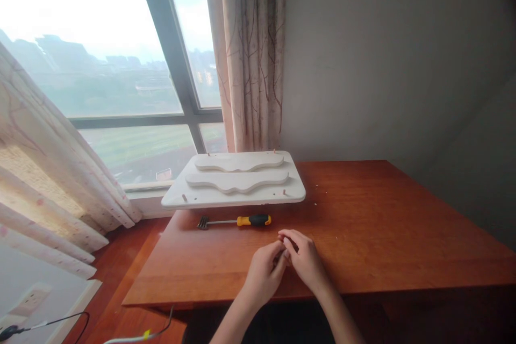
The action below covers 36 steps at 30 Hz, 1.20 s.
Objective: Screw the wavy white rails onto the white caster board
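The hands look to be between steps, perhaps readying a small piece: the left hand [264, 269] and right hand [305, 258] meet fingertip to fingertip over the near side of the bench [382, 231], and whether either grip closes on something cannot be told. Reaching the screwdriver [245, 221] would call for parting them and moving left and slightly far. Its handle is ribbed-looking yellow and black, its thin metal shaft ending at a clump of dark, screw-like pieces [203, 222]. Beyond it, at the far left of the bench, lies the white panel [296, 185], smooth and round-cornered, bearing two wavy-edged strips [237, 181] and short pinkish pegs [184, 198] near its corners. The bench is glossy, reddish-brown wood.
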### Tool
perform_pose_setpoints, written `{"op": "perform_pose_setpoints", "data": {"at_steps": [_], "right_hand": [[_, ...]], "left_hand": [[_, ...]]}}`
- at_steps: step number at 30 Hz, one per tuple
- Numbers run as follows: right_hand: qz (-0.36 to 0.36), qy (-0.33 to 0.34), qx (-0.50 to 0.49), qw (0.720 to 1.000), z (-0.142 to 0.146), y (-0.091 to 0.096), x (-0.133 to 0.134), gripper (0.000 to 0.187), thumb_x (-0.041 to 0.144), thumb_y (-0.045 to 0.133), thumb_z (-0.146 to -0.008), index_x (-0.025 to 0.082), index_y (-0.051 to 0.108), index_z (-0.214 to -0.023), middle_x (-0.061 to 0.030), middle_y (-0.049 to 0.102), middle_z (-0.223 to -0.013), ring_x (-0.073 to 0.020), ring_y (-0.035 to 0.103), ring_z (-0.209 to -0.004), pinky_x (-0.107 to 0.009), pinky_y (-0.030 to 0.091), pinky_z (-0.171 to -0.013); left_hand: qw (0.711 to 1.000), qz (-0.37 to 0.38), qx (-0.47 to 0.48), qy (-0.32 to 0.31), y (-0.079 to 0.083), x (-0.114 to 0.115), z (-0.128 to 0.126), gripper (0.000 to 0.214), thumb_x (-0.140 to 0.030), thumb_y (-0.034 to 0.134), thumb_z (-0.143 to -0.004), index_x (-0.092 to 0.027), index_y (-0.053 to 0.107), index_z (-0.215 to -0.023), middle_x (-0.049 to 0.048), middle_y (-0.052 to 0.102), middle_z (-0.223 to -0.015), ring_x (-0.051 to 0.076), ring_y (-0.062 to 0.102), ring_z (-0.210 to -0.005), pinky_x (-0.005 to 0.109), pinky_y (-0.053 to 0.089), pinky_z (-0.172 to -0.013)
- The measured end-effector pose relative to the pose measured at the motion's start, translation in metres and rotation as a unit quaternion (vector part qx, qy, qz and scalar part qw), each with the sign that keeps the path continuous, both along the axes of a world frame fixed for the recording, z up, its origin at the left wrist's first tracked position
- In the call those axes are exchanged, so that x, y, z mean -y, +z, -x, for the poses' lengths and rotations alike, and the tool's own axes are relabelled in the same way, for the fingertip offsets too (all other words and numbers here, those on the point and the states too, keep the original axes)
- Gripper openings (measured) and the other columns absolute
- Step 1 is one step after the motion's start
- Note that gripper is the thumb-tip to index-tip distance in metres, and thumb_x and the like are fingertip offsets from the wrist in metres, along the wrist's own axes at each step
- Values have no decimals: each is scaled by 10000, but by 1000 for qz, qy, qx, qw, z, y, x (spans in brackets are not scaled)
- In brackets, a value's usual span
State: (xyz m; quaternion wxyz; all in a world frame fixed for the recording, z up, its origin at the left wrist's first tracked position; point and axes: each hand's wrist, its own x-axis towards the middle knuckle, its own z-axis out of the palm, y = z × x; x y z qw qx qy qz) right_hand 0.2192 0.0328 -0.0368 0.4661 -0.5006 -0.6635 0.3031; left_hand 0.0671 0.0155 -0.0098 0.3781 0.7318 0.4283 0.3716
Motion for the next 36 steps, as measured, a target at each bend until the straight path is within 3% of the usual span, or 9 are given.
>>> {"op": "perform_pose_setpoints", "data": {"at_steps": [17, 36], "right_hand": [[1, 1, 11, 1000, 0, -4, -1, 289, 255, 481, -970, 203, 754, -1051, -103, 765, -1030, -241, 721, -944, -360, 568, -867], [6, 4, 14, 1000, -1, -4, -1, 301, 262, 471, -975, 208, 751, -1071, -103, 759, -1053, -241, 720, -963, -358, 567, -879]], "left_hand": [[999, -28, -27, 11, -2, 0, 0, 279, -275, 467, -983, -188, 470, -718, 0, 555, -669, 125, 463, -609, 239, 329, -607], [999, -24, -25, 8, 2, 1, 1, 260, -273, 468, -989, -185, 512, -749, 16, 605, -702, 137, 513, -626, 235, 349, -615]]}}
